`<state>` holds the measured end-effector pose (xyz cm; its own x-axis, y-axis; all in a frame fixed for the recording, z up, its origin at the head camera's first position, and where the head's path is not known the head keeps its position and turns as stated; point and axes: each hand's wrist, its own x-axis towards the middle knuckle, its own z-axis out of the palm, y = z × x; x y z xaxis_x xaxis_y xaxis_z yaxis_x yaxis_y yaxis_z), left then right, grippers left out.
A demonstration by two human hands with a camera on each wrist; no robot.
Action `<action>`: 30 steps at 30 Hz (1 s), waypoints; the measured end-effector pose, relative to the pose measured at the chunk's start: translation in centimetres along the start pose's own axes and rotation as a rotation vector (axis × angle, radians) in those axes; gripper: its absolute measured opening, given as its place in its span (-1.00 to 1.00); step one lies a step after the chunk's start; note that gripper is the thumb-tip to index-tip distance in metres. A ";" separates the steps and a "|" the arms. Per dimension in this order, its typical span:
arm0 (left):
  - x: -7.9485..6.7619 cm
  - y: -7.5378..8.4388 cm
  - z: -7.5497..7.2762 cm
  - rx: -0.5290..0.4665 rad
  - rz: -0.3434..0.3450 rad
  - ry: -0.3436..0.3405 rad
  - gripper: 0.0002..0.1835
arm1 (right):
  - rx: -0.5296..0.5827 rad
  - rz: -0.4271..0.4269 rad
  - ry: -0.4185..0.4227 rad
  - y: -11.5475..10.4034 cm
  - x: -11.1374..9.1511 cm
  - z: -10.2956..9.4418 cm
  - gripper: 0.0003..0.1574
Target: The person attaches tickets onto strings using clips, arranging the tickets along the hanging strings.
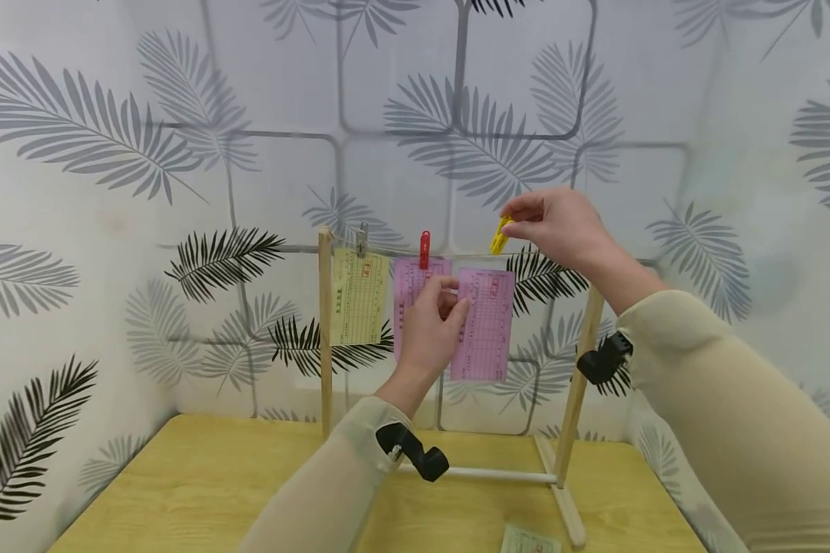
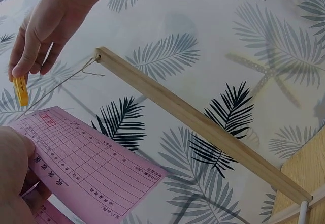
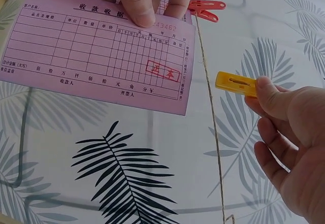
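My left hand pinches a pink receipt slip by its left edge, just below the string. Thumb and fingers of my right hand grip a yellow clothespin by one end, its other end pointing at the string. In the right wrist view, a gap shows between that clothespin and both string and slip. Left of the held slip, a red clothespin fastens another pink slip to the string, partly hidden by my left hand. Further left, a greyish clothespin holds a yellow slip.
Two wooden posts, a left one and a right one, carry the string. A white rod runs low between them. On the wooden table, a pale green slip lies at the front. Leaf-patterned covering hangs behind.
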<state>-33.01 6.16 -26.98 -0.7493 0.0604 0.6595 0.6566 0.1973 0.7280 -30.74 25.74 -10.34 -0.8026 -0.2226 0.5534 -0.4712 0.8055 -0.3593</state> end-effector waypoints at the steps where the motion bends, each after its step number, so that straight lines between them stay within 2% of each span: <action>1: 0.0 0.0 0.0 0.002 -0.001 0.002 -0.72 | -0.002 0.003 -0.001 0.0 0.1 0.0 -0.65; 8: 0.3 0.0 0.0 0.011 0.002 0.018 -0.71 | -0.036 0.013 -0.015 -0.1 0.6 0.3 -0.66; 21: 0.9 0.0 0.7 0.025 -0.033 0.013 -0.69 | -0.068 -0.004 -0.052 0.5 1.0 0.8 -0.63; 30: 1.4 0.0 0.8 0.004 -0.011 0.013 -0.69 | -0.074 0.004 -0.078 0.1 1.3 1.0 -0.62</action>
<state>-34.12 7.04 -26.22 -0.7553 0.0451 0.6538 0.6479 0.2015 0.7346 -32.20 24.98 -10.42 -0.8319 -0.2591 0.4907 -0.4418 0.8443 -0.3032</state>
